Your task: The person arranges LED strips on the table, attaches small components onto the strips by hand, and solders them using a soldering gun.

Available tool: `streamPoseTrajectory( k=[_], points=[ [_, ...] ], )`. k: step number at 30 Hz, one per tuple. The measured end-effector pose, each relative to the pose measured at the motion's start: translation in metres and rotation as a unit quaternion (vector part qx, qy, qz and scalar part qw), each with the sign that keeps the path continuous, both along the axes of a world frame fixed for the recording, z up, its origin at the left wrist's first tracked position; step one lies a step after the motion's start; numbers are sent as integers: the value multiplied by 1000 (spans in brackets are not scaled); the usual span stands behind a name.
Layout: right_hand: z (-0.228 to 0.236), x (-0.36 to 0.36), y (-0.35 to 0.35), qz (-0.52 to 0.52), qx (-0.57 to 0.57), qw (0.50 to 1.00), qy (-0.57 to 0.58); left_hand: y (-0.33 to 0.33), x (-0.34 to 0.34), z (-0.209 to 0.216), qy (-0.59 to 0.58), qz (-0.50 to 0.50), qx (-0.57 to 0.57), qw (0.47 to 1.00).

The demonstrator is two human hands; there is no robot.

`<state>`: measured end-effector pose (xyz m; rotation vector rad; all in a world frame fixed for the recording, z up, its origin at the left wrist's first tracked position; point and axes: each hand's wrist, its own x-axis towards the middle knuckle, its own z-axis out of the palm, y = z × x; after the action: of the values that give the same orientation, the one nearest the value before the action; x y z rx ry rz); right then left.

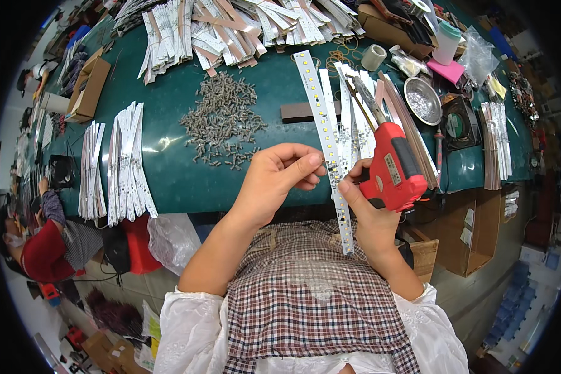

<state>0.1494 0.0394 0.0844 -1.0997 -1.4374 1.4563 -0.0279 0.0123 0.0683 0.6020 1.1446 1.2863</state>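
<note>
A long white LED strip [321,118] stands tilted in front of me, its lower end near my checked apron. My right hand [374,218] is closed, thumb pressed against the strip and fingers around a red soldering gun [393,168]. The gun's long tip points up and away over the bench. My left hand [283,177] has thumb and forefinger pinched together at the strip's left edge, the other fingers curled. Anything between those fingertips is too small to make out. Beyond the left hand lies a heap of small grey components [224,118].
The green bench [162,140] carries strip bundles [128,165] at left and a big strip pile [230,28] at the back. More strips [355,124], a brown bar [296,112], a metal bowl [422,100] and a black fan [461,124] lie right. Another person [47,249] sits far left.
</note>
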Motion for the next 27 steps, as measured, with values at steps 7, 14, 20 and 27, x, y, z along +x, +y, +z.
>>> streamPoseTrajectory(
  k=[7,14,20,27],
  points=[
    [-4,1,0,-2,3,1000,6,-1,0,0,7,-7,5,1000],
    [-5,2,-2,-12,-15,1000,8,-2,2,-3,12,-7,10,1000],
    [-6,3,-2,-5,-6,1000,5,-2,5,-3,-2,2,-1,1000],
    [-8,3,-4,-9,-17,1000,24,-2,6,-3,-5,1,-2,1000]
  ],
)
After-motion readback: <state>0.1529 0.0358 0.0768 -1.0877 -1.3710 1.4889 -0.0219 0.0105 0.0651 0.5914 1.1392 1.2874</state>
